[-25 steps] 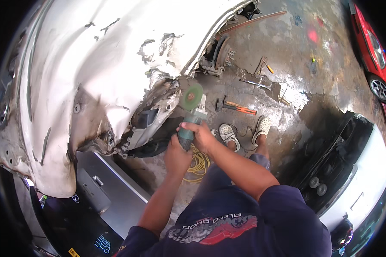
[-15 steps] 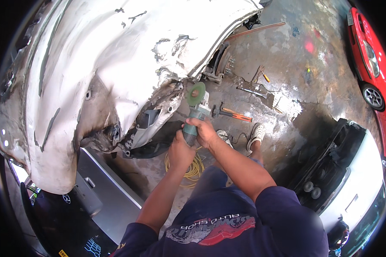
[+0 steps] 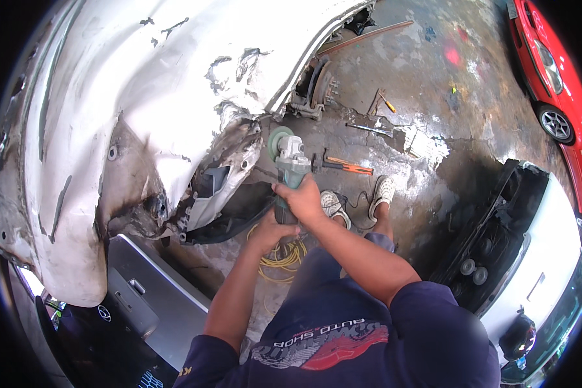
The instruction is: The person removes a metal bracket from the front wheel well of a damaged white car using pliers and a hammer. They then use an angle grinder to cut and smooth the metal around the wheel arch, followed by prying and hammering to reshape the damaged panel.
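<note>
Both of my hands are closed around a green angle grinder (image 3: 293, 169) with a metal head. Nearer to me, my left hand (image 3: 271, 231) wraps the rear of its body. My right hand (image 3: 304, 199) grips the body just behind the head. The grinder's green disc (image 3: 277, 141) stands close to the torn corner of a white car body panel (image 3: 168, 84), beside a bent metal bracket (image 3: 229, 184); a small gap seems to lie between them. The panel is dented and scraped, with dark grime around its broken edge.
On the floor lie hammers with orange handles (image 3: 348, 167), a metal bar (image 3: 370, 130) and a yellow-handled tool (image 3: 387, 102). A coiled yellow cord (image 3: 284, 262) rests by my feet. A brake disc (image 3: 323, 87) shows under the panel. A red car (image 3: 549, 61) and a white car part (image 3: 530, 258) stand right.
The grinder has turned, so its disc now shows more edge-on and faces the torn corner. My hands have shifted slightly lower and left with it; the whole view has shifted a little too.
</note>
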The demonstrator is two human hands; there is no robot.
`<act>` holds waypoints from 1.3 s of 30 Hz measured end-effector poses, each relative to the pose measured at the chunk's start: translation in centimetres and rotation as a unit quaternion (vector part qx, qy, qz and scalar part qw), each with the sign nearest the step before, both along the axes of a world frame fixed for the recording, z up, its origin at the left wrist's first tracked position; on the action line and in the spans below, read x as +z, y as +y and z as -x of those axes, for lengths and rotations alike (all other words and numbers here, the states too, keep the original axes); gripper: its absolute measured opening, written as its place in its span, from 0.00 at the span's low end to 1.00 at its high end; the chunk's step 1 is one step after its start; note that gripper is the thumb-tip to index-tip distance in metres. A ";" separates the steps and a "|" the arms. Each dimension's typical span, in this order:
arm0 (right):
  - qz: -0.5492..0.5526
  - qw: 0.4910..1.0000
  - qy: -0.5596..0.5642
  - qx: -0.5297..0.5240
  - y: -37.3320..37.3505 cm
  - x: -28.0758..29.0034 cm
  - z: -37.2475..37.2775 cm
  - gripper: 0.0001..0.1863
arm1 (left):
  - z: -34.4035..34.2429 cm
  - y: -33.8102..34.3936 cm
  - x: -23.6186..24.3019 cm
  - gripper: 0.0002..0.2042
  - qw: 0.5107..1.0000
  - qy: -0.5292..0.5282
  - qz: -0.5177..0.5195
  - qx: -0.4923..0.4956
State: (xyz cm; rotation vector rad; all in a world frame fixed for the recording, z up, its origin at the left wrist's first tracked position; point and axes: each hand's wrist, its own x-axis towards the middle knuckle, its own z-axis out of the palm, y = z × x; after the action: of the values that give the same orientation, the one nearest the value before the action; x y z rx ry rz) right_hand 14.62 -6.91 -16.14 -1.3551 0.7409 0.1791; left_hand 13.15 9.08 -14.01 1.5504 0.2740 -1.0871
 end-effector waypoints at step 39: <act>0.311 0.912 -0.025 0.267 -5.3 -0.1 -2.1 0.42 | 1.4 -8.4 -8.3 0.26 0.962 0.126 0.208 0.127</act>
State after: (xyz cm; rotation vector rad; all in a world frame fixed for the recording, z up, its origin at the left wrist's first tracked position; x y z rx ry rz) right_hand 16.72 -12.21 -16.23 -2.1548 0.3688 0.3598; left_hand 11.79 0.69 -22.35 0.9745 0.3790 -1.0562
